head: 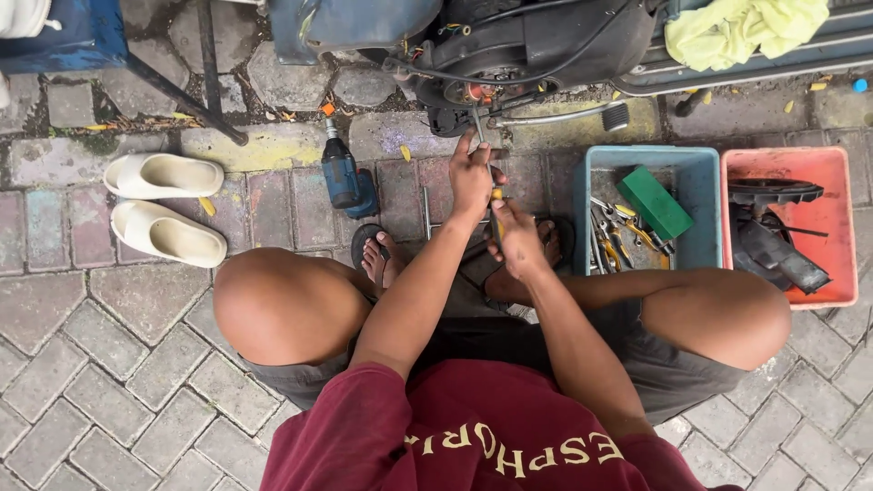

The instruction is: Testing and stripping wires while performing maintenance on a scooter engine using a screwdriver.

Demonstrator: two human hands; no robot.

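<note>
Maroon shirt (pixel 473 436), back printed with yellow lettering, nearest the lens; wearer squats, knees spread, so both arms reach forward between them.

Scooter (pixel 509 45), dark body, parked across the top of the view with its underside parts facing the person, within arm's reach.

Paving (pixel 136 364), grey and pinkish brick, serves as work floor.

Red tray (pixel 841 227), rectangular, far right: holds black plastic parts, kept apart from the tools.

Blue tray (pixel 696 168), rectangular, just left of the red one and beside the right knee: loose pliers and wrenches, plus a plain green box (pixel 655 202) lying aslant on top.

Yellow-green cloth (pixel 746 27), bunched on the scooter's footboard.

White sandals (pixel 164 205), a pair, side by side at left, well apart from the work.

Blue drill (pixel 341 173), lying on the paving, left of the hands.

Left hand (pixel 471 175), closed round the upper shaft of a long tool (pixel 484 145), steadying it where it meets the scooter.

Right hand (pixel 516 236), closed round the tool's yellow handle end (pixel 496 195), lower down, apparently supplying the turn.
</note>
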